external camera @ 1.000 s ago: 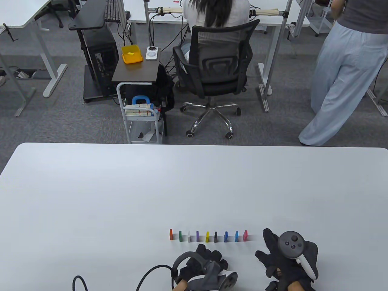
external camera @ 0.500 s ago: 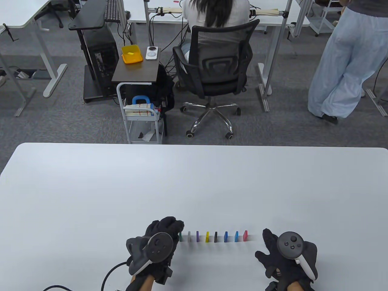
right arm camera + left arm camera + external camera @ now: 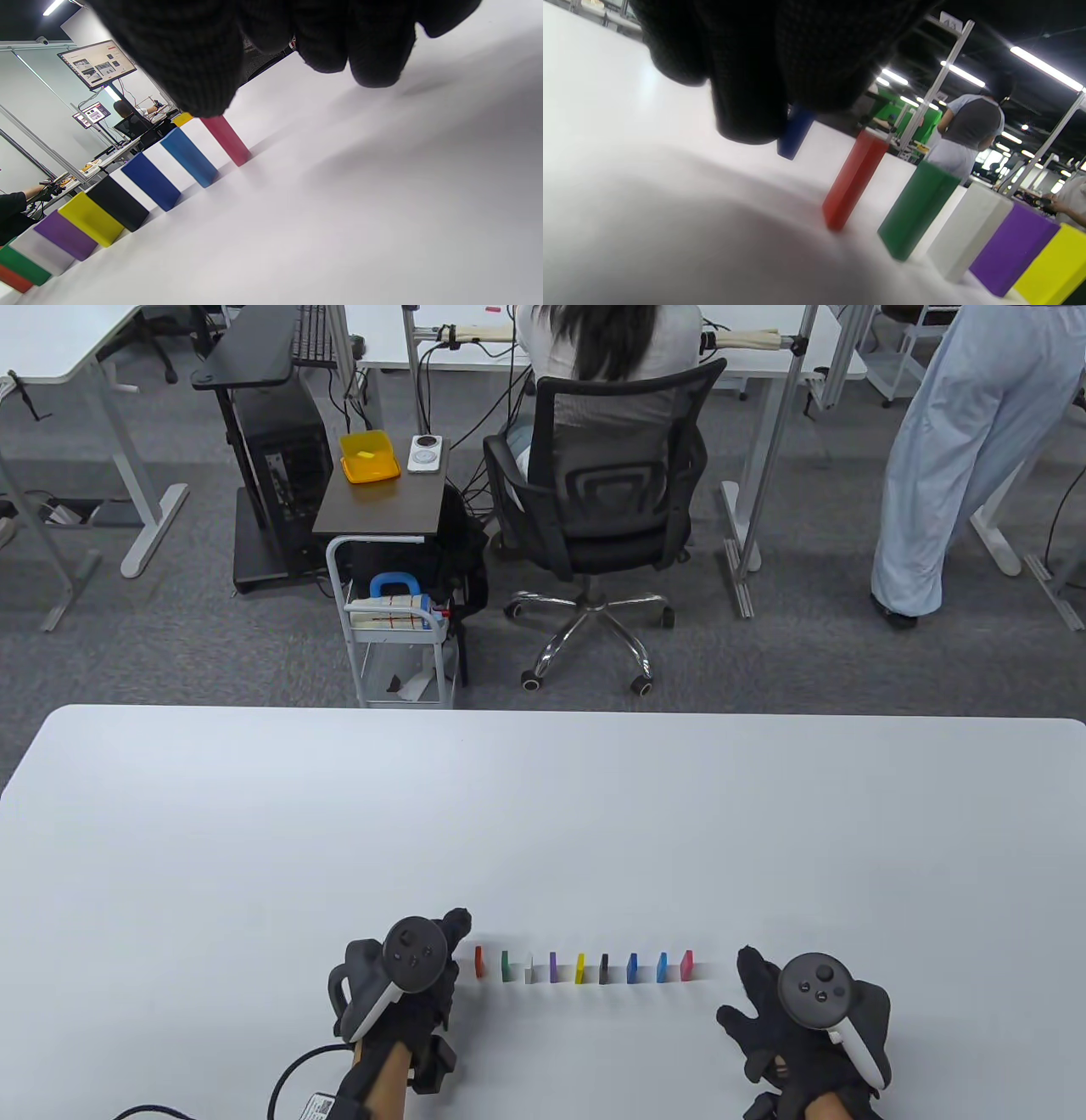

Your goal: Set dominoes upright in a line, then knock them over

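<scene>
Coloured dominoes (image 3: pixel 581 967) stand upright along the white surface (image 3: pixel 543 831), lower centre of frame. Your left hand (image 3: pixel 407 984) sits just beside the orange domino (image 3: pixel 479 961), its grip hidden so I cannot tell; your right hand (image 3: pixel 797 1027) rests spread, holding nothing.

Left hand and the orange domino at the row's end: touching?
Apart. In the table view, bare white table shows between the left hand and the upright orange domino; the left wrist view also shows the fingers short of it.

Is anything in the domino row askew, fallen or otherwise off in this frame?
Nothing stands out. All nine dominoes, from the orange-red domino to the pink domino, stand upright in one evenly spaced line. The left hand is just beside the orange-red end, not touching it.
</scene>
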{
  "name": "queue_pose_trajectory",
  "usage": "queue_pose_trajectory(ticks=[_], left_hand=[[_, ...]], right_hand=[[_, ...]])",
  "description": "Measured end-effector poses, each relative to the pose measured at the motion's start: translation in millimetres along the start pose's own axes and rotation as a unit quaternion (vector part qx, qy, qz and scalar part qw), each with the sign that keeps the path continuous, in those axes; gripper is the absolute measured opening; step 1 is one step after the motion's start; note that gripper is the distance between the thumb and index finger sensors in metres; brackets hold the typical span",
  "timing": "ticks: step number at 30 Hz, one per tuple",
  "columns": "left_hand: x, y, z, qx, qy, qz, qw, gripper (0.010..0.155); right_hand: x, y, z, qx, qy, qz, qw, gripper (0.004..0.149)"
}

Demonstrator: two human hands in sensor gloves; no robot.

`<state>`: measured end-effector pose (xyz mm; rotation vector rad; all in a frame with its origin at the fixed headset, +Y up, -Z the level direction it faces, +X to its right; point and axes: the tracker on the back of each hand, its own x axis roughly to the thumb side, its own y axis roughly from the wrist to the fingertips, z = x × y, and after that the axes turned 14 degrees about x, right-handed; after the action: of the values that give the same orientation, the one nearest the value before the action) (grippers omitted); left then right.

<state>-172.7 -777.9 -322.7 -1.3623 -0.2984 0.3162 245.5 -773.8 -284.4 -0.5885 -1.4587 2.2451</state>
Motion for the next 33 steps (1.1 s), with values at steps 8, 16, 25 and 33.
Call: queue_pose_trajectory(ticks=[8,16,25,33], left_hand=[[-2.8,4.6,-13.1,-0.01,0.028,0.001,1.0,0.066],[-6.5,5.8,-14.0,-0.021,0.005,0.018,1.0,0.066],[-3.9,6.4,-15.2,-0.033,0.0,0.017,0.999,0.066],[-3.8,6.0,-15.0,-0.039,0.003,0.02,0.999,0.066]], right_hand=[[-1.3,0.2,-0.7,0.0,0.005,0.001,1.0,0.078],[-1.6,0.8,-0.3,0.002,0.005,-0.001,1.0,0.078],[-2.1,1.3,0.0,0.002,0.006,0.0,1.0,0.078],[-2.4,1.9,0.5,0.003,0.005,0.0,1.0,0.078]])
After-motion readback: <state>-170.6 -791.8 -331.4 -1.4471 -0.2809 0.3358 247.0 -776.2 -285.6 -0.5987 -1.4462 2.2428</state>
